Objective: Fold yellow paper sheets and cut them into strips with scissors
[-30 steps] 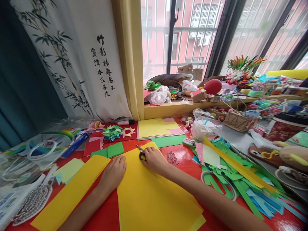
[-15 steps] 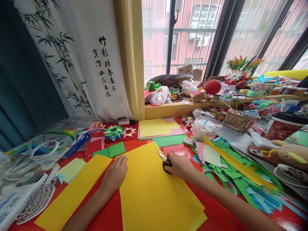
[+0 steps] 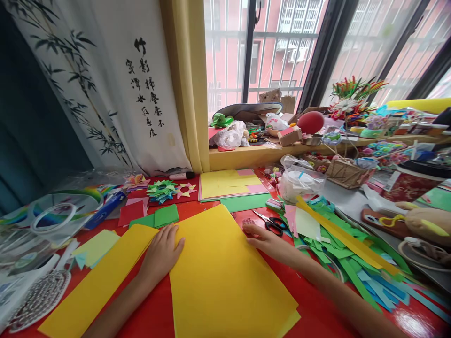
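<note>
A large yellow sheet of paper (image 3: 229,277) lies in front of me, with a lighter edge showing beneath its lower right corner. My left hand (image 3: 162,249) rests at its upper left edge, fingers stretched out and thumb apart. It also touches the upper end of a folded yellow paper strip (image 3: 98,284). At the sheet's right edge is my right hand (image 3: 260,238), its fingers loosely bent and apart, holding nothing visible. Just beyond that hand, black-handled scissors (image 3: 274,225) lie on the red table with their blades apart.
Green and blue paper scraps (image 3: 348,253) are heaped on the right. Behind the sheet lie stacked yellow and pink papers (image 3: 227,184), a green paper wreath (image 3: 162,191) and green squares (image 3: 166,216). A hairbrush (image 3: 44,300) is at the left, a paper cup (image 3: 412,183) at the right.
The scissors have left my right hand and now lie on the table beyond it. My left thumb has spread outward. The view has shifted slightly.
</note>
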`<action>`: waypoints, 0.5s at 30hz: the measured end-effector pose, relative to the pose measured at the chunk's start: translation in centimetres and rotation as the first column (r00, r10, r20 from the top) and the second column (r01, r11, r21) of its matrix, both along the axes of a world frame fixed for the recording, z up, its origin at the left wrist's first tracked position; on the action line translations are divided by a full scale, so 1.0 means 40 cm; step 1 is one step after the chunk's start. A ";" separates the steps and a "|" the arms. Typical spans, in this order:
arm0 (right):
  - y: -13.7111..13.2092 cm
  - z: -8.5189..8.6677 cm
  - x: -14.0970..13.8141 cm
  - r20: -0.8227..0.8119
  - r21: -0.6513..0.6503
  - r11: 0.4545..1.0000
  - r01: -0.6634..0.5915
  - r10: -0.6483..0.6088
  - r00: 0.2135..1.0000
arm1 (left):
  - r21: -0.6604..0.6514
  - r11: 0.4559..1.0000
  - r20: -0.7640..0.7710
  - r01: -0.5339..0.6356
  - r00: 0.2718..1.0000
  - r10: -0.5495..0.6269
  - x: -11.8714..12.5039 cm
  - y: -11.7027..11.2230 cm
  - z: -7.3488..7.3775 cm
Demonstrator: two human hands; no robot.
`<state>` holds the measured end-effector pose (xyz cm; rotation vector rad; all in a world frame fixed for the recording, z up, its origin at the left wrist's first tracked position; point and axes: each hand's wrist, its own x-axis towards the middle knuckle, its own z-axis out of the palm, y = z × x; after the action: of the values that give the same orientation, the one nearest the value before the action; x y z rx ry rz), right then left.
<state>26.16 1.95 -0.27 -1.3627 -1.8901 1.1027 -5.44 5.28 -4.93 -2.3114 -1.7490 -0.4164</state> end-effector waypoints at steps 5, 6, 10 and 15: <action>-0.009 0.013 -0.004 -0.371 -0.330 0.942 0.054 -0.183 0.910 | -0.059 0.998 0.013 0.030 0.999 -0.030 0.006 -0.010 0.005; -0.009 0.019 -0.004 -0.437 -0.371 0.928 0.030 -0.203 0.876 | -0.071 0.996 0.011 0.045 0.999 -0.044 0.007 -0.012 0.006; -0.004 0.026 -0.008 -0.535 -0.437 0.899 -0.004 -0.257 0.805 | -0.090 0.991 0.017 0.098 0.995 -0.097 0.011 -0.014 0.009; 0.013 -0.004 -0.013 -0.527 -0.469 0.883 0.003 -0.283 0.801 | -0.106 0.989 0.040 0.101 0.995 -0.097 0.014 -0.018 0.011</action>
<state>25.64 2.47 -0.43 -1.1716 -1.0950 1.7138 -4.87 4.57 -4.49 -2.4880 -1.7177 -0.3904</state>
